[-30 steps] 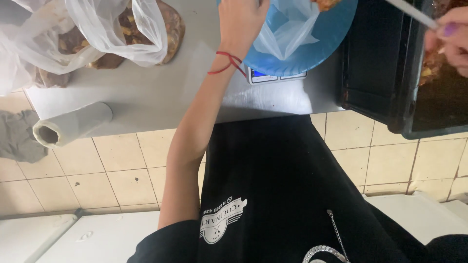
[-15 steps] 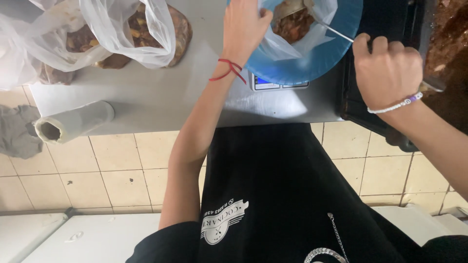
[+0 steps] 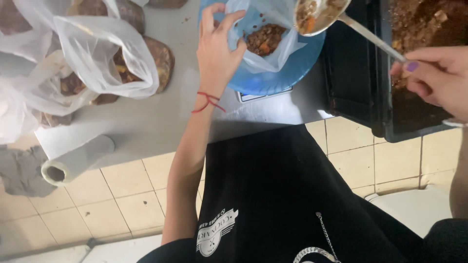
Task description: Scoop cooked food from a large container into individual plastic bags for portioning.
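Head view: on the grey worktop [image 3: 146, 122] a blue plate [image 3: 273, 78] carries a clear plastic bag [image 3: 273, 46] part-filled with brown stew, its rim pinched open in the grip of the left hand [image 3: 217, 53], arm stretched forward. Right hand [image 3: 436, 78], grip closed around the handle, holds a metal ladle [image 3: 319, 14] of stew just above the bag.

food prep kitchen: steel counter [image 3: 146, 122], tray of stew [image 3: 419, 73], tiled floor [image 3: 122, 195], bagged portions [image 3: 97, 63].

Blue bowl [image 3: 273, 80], black tray [image 3: 356, 97], red wrist string [image 3: 207, 102], brown food [image 3: 265, 39].
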